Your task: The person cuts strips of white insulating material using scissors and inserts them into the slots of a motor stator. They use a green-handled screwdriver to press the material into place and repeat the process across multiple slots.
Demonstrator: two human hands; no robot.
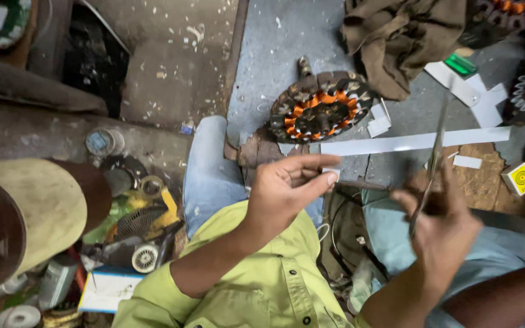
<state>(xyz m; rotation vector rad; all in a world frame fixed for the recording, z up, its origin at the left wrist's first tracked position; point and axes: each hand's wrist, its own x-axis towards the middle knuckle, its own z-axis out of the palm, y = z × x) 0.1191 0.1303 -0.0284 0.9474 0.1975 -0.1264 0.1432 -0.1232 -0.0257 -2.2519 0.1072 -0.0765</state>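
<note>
While right hand (442, 228) blurs, scissors (434, 159) indistinct; left hand (287, 185) pinches white strip (414, 141).

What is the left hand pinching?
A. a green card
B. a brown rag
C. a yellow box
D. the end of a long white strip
D: the left hand pinches one end of the white strip, which runs across the bench; the right hand has scissors.
</note>
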